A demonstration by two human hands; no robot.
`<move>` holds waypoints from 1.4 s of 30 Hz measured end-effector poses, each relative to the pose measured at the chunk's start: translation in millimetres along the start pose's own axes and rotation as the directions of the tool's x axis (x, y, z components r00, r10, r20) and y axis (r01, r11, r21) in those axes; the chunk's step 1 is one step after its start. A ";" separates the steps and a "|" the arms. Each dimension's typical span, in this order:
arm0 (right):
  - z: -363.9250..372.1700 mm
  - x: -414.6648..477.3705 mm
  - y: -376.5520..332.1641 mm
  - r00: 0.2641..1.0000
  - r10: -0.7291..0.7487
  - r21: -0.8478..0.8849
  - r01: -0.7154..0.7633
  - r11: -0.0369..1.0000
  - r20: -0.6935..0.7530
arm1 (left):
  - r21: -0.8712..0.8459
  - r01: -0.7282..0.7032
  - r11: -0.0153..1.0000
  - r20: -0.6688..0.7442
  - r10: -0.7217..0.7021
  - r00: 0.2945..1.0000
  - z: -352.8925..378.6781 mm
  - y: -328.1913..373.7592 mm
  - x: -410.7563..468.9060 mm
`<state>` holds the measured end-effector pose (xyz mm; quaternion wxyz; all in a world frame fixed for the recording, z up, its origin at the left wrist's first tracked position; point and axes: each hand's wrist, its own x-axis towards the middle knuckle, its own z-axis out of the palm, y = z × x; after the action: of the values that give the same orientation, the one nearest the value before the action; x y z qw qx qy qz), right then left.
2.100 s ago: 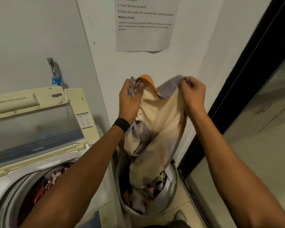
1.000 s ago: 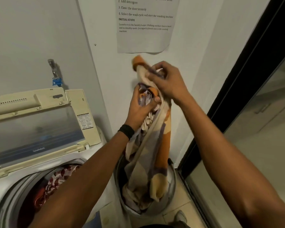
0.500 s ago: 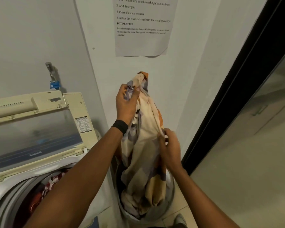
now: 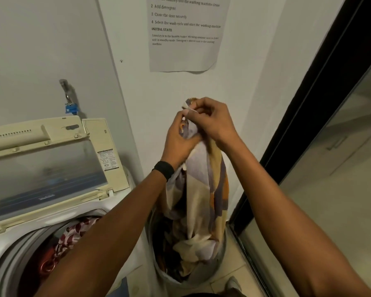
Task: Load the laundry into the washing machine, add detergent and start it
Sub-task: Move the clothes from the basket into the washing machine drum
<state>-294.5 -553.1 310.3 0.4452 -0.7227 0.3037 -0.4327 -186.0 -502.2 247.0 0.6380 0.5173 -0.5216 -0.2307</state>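
Patterned cloth, cream/purple/orange, hangs over laundry basket, lower end inside it. Left hand and right hand both grip its bunched top. Washing machine lid raised; red clothes in drum.

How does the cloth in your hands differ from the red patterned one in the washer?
The held cloth is cream, lilac and orange in broad patches; the red patterned cloth is dark red with white shapes. The held cloth hangs from the left hand and right hand, its lower end in the basket; the red patterned cloth lies crumpled in the washer drum. Both are patterned fabric.
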 end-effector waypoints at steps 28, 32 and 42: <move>-34.5 -13.2 4.1 0.949 0.091 0.072 -0.072 0.995 -0.302 | 0.095 0.063 0.993 -0.120 -0.051 0.991 -33.5 -15.5 1.7; -5.0 3.7 7.2 0.992 0.123 0.087 -0.125 0.988 0.023 | 0.034 0.005 0.999 0.098 -0.008 0.995 -8.3 1.1 -5.1; 21.6 -113.3 129.6 0.946 0.297 -0.439 -0.213 0.873 0.133 | -0.007 0.092 0.996 -0.273 -0.090 0.958 -20.9 -7.7 10.1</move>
<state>-332.1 -505.8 147.7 0.3605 -0.7937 0.4371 -0.2213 -161.7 -504.5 246.0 0.6909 0.5694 -0.4052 -0.1849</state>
